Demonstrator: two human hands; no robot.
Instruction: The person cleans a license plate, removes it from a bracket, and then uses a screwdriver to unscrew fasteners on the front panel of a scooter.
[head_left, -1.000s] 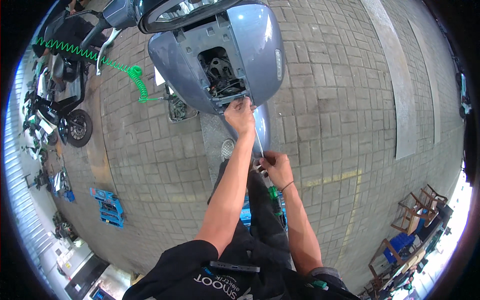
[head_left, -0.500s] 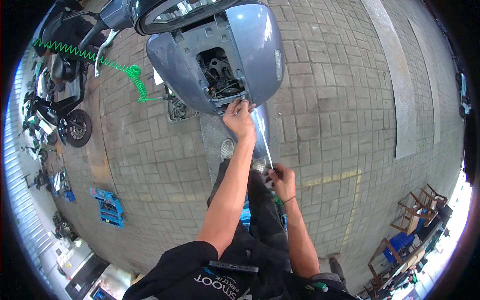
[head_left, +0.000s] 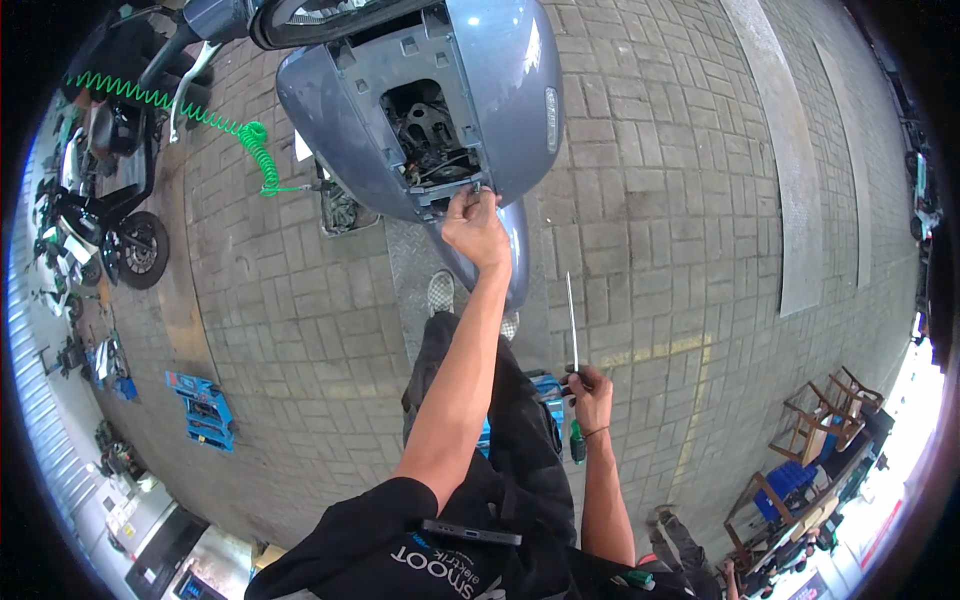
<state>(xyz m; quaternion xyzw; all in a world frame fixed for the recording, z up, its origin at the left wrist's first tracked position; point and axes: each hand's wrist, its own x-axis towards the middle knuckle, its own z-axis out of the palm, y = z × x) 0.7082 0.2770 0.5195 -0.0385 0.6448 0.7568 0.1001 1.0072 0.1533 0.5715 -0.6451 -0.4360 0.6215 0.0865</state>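
The floor of this big workshop is made of grey bricks. Far on the left I see a black motorbike with a black wheel. Nearer, an open blue toolbox sits on the bricks. A curly green plastic hose stretches above it and comes down close to a grey metal tray.

In the middle is the shiny blue-grey front of a scooter, with a dark hole where black parts and wires show. The person's left hand is at the bottom edge of that hole, with its fingers bent close together. I can't tell if they pinch something small.

Next comes the right hand, curled around a long screwdriver with a silver metal rod and a green handle. The rod points away from the person, leaning a tiny bit left, and the green end hangs back by the wrist. The screwdriver lies right of the left hand and closer to the person, with its tip well apart from the scooter. The left hand is the one nearer the hole.

Far right stand brown wooden chairs.
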